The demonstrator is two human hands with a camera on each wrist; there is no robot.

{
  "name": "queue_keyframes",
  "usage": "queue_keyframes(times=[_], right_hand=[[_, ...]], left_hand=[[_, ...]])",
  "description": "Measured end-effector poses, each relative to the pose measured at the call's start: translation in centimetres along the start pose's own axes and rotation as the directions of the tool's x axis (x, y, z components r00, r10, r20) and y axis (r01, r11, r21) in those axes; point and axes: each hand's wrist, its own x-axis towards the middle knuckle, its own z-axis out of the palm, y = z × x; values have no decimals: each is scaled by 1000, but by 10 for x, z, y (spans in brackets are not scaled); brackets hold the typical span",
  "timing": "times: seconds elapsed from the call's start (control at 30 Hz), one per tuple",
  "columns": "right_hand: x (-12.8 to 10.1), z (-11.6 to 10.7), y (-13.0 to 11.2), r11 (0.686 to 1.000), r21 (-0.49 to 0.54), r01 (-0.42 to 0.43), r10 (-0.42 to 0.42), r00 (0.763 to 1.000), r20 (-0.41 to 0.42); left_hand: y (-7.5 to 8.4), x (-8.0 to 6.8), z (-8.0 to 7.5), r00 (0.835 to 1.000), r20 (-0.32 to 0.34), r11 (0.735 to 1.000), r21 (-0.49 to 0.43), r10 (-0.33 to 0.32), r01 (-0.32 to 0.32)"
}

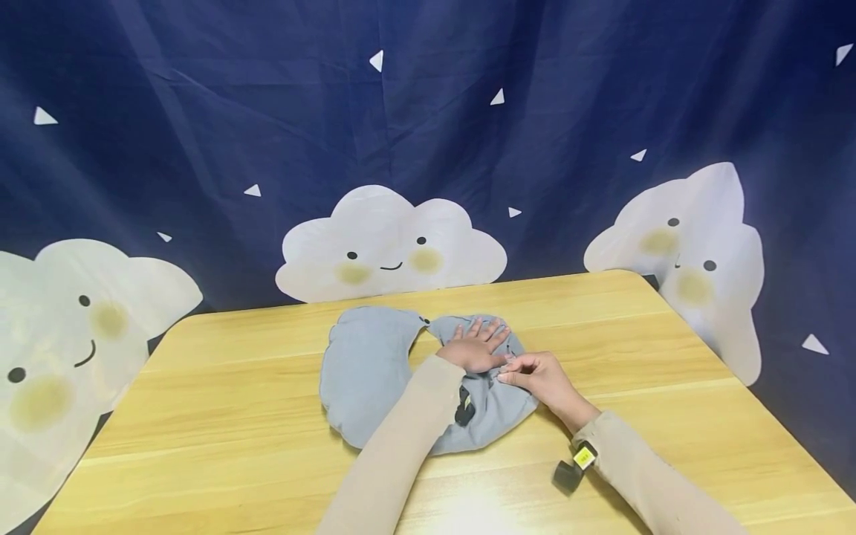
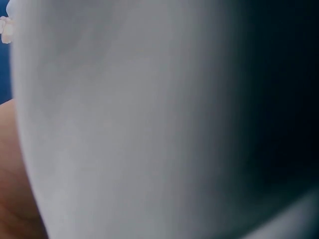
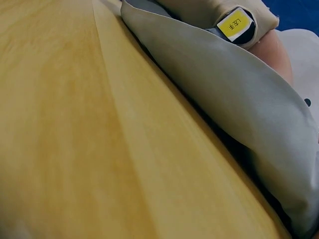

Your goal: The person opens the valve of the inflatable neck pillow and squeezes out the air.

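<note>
From the head view, the grey neck pillow (image 1: pixel 374 371) lies in the middle of the wooden table (image 1: pixel 221 416). The left hand (image 1: pixel 476 346) presses flat on it, fingers spread. The right hand (image 1: pixel 538 375) pinches something small at its cover; I cannot tell what.

The left wrist view shows only blurred grey fabric.

The right wrist view shows the pillow (image 3: pixel 239 94) lying on the table (image 3: pixel 75 149).

Matt grey cloth pillow (image 1: pixel 364 371) — glossy wood table (image 1: pixel 221 416)

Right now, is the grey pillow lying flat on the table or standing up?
Lying flat. The grey pillow rests on the table, with the left hand pressing on it and the right hand pinching it.
</note>
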Motion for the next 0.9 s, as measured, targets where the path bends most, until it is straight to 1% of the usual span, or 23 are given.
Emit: queue_keyframes(times=[0.2,0.27,0.43,0.57,0.67,0.73,0.83,0.9], right_hand=[[-1,-1,-3,1000,-8,-1,1,1000,-3],[-1,-1,-3,1000,-1,-1,1,1000,-6],[-2,0,-4,1000,28,-2,3,1000,-8],[-3,2,-2,999,32,-5,5,1000,3],[0,1,7,999,31,-7,6,1000,6],[1,0,15,1000,24,-10,10,1000,3],[4,-1,27,1000,12,-20,20,1000,-6],[4,-2,28,1000,9,-14,14,1000,-10]], left_hand=[[2,0,0,1000,-15,1000,13,6,-6],[3,-4,-1,1000,-22,1000,17,14,-14],[1,-7,-2,999,-37,999,-7,31,-31],[0,-11,-3,999,-33,999,-21,30,-31],[1,-17,-9,999,-20,999,-31,34,-35],[1,-22,-15,999,-15,998,-35,43,-43],[-3,-31,-25,997,-51,998,-16,59,-60],[-7,-40,-32,994,-89,998,-11,64,-65]])
